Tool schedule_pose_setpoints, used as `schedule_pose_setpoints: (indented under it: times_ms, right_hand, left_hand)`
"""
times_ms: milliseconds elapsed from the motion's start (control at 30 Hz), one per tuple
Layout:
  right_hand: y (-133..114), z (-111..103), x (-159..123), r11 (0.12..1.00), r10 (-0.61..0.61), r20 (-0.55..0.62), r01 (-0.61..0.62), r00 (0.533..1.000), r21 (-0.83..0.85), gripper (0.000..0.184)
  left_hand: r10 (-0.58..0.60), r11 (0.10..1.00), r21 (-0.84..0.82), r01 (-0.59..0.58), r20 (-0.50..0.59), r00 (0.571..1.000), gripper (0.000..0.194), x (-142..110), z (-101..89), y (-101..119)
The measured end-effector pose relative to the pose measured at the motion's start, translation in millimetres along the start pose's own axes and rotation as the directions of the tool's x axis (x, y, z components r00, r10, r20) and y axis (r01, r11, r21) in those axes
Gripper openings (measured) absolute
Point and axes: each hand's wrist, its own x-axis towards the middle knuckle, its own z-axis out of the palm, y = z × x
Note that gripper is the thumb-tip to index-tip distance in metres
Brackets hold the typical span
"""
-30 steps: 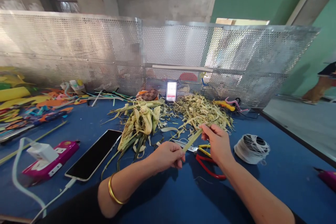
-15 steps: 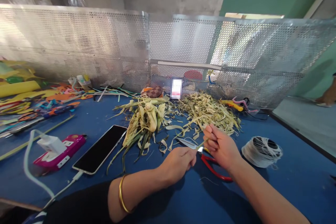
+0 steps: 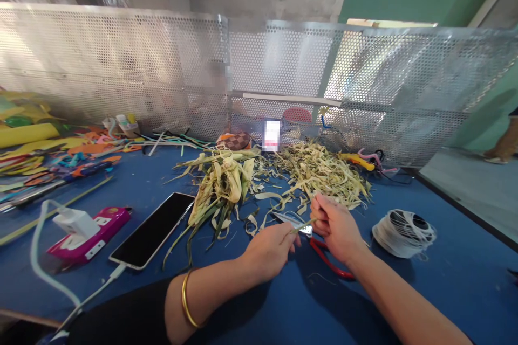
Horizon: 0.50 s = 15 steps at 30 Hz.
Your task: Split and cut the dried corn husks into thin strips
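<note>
A thin pale-green strip of husk (image 3: pixel 304 225) stretches between my two hands above the blue table. My left hand (image 3: pixel 270 250), fingers pinched together, holds its near end. The other end runs into the closed fingers of my right hand (image 3: pixel 336 226). Red-handled scissors (image 3: pixel 332 265) lie on the table beneath, partly hidden by my right hand, blades pointing left. Beyond my hands is a bundle of corn husks (image 3: pixel 226 180), and to its right a heap of shredded husk strips (image 3: pixel 324 172).
White string on a spool (image 3: pixel 403 233) stands at the right. Left of my arms lie a black-screened phone (image 3: pixel 154 230) and a magenta power strip (image 3: pixel 91 234) with a white charger. Coloured scraps (image 3: pixel 60 156) cover the far left. A perforated metal screen (image 3: pixel 162 70) edges the back.
My left hand has shifted slightly left, and more of the strip shows between the hands. My right hand has moved a little left too.
</note>
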Motion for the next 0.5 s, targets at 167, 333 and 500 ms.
schedule_pose_setpoints:
  times_ms: [167, 333, 500]
  right_hand:
    - [4, 3, -3, 0.997, 0.032, 0.047, -0.028, 0.998, -0.075, 0.044]
    - [-5, 6, -4, 0.995, 0.079, 0.003, -0.079, 0.997, 0.054, 0.049]
    - [-11, 7, 1, 0.996, 0.05, -0.049, -0.047, 0.998, 0.069, 0.049]
  left_hand:
    - [0.043, 0.958, 0.287, -0.01, -0.109, 0.993, 0.022, -8, -4.7, 11]
    - [0.084, 0.995, 0.062, -0.079, -0.085, 0.993, 0.03, -7, -6.3, 16]
    - [0.102, 0.994, -0.039, -0.104, -0.045, 0.994, 0.027, -1, -8.4, 17]
